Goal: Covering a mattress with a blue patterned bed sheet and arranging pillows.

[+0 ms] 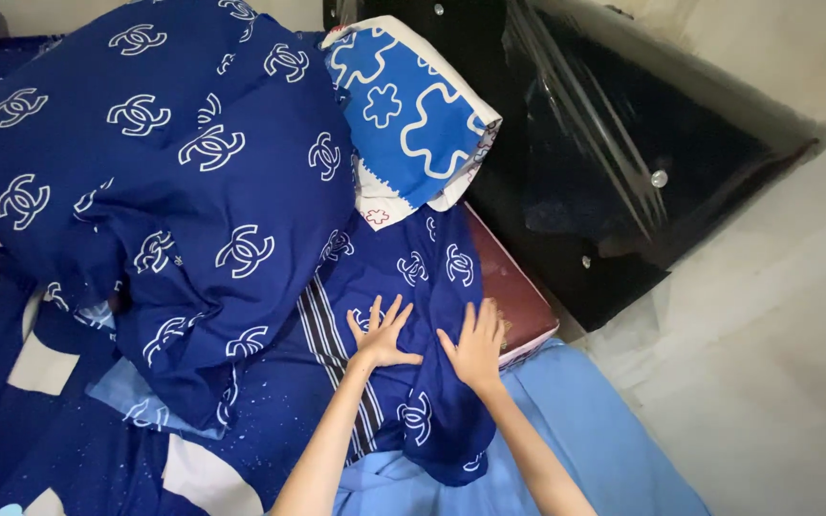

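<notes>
Plainly both palms lie flat, fingers spread: left hand [381, 336] and right hand [476, 346] press the dark blue patterned cloth [432, 315]; its edge, seemingly overhanging the maroon mattress corner [513, 287], could slide off.

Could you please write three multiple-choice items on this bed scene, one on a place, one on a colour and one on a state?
1. Where do both hands rest?
A. On the dark blue patterned cloth
B. On the black cabinet
C. On the floor

2. What colour is the plain sheet under the forearms?
A. Red
B. Light blue
C. Green

3. How are the hands held?
A. Clenched in fists
B. Gripping a pillow
C. Flat, fingers spread

Answers:
1 A: the left hand and right hand lie on the dark blue patterned cloth, away from the black cabinet.
2 B: the plain sheet is light blue.
3 C: both palms press down flat with fingers apart, and the puzzle-print pillow lies untouched above.
</notes>
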